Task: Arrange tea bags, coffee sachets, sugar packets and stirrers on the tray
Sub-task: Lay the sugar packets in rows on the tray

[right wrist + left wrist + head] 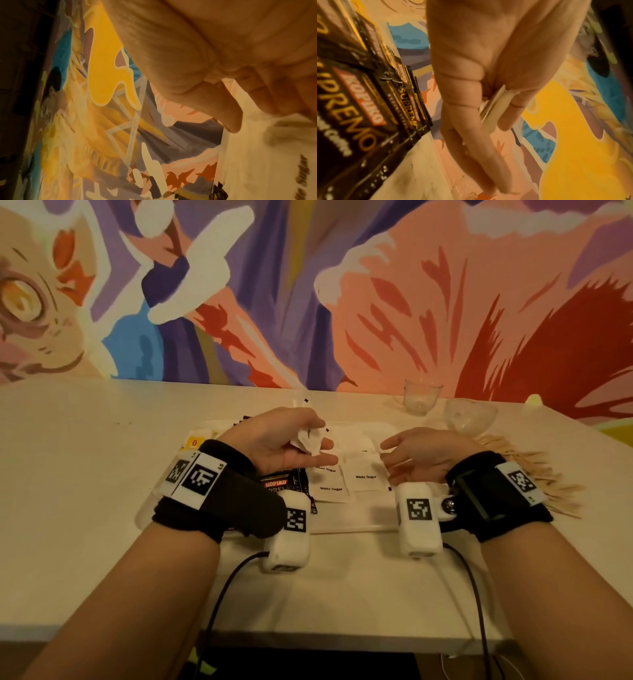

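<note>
Backdrop: mural wall behind my pale desk (85, 474).
Left hand (274, 446): fingers pinch spare sugar packets (310, 441) over the tray (352, 522), ready for placing.
Right hand (428, 455): fingers relaxed, empty, beside laid packets (364, 477).

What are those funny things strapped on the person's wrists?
Both forearms are bare, with no sleeves. The left hand and right hand each have a black wristband carrying white tags printed with black square codes, plus a white box under the wrist. A black cable trails from each box.
</note>
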{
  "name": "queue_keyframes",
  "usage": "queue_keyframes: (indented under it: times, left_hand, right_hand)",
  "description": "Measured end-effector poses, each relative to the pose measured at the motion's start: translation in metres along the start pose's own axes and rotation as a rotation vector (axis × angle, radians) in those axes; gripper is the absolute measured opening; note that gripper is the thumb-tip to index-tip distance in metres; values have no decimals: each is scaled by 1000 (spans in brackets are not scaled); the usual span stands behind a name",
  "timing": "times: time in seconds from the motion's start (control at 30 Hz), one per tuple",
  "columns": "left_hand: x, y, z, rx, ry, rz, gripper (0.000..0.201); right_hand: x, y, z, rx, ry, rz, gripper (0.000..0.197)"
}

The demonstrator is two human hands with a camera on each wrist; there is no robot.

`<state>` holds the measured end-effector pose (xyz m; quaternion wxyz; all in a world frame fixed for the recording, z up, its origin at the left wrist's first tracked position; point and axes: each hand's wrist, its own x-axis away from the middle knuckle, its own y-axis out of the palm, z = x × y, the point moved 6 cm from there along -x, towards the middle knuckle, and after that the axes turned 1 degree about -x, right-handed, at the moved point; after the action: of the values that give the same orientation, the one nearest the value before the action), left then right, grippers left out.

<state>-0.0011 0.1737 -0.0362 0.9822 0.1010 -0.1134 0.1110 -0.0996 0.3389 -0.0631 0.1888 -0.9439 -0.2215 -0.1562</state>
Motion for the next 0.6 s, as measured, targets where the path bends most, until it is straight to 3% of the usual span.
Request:
queue_keyframes:
  times: [0.13,0.23,0.3,0.4,0.6]
  left_hand:
    - [1,2,3,20,50,-111,12]
    - [4,5,5,-52,113,-167,17]
    - [5,6,5,-73,137,-154,17]
    - [4,7,6,-92,166,-129,20]
    - [4,11,4,-176,210,-135,22]
  right_hand:
    - [6,-3,-2,22,-28,47,29]
    - [16,-3,-17,33,-213,113,26]
    - [27,11,-29,-78,-357,17,26]
    - [43,35,-42,-216,-441,-142,22]
    - [40,46,-45,-230,-441,-159,15]
